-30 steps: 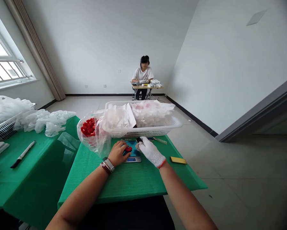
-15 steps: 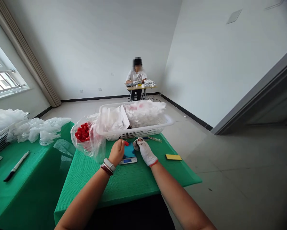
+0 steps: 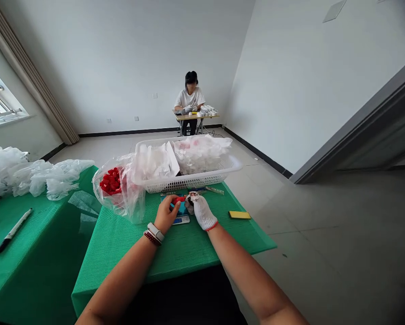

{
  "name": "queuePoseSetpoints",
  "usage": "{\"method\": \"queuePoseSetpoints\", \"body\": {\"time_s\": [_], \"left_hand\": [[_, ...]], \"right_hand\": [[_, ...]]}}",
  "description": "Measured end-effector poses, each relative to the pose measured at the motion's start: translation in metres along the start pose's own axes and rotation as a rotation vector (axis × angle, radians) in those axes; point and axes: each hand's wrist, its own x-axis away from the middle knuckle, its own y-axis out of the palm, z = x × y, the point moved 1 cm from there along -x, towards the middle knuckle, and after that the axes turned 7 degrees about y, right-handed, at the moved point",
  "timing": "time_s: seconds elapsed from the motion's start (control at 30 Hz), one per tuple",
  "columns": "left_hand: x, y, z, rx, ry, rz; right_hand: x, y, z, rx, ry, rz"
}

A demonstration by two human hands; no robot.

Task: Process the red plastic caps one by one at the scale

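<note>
Shifted slightly forward, the bare left hand [image 3: 165, 215] pinches a red cap [image 3: 179, 199] at its fingertips, the cap lying crosswise and pointing toward the gloved right hand [image 3: 202, 212]. That curled hand is just beside it, its hold unclear, above the scale [image 3: 181, 220].

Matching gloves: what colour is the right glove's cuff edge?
Red cuff edge on the white knit glove, best seen in the head view.
</note>
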Motion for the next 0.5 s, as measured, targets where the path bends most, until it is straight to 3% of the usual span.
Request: {"method": "queuePoseSetpoints", "body": {"time_s": [0.5], "left_hand": [[0.004, 0.004, 0.001, -0.04, -0.018, -0.054]], "right_hand": [[-0.016, -0.015, 0.013, -0.031, 0.092, -0.005]]}}
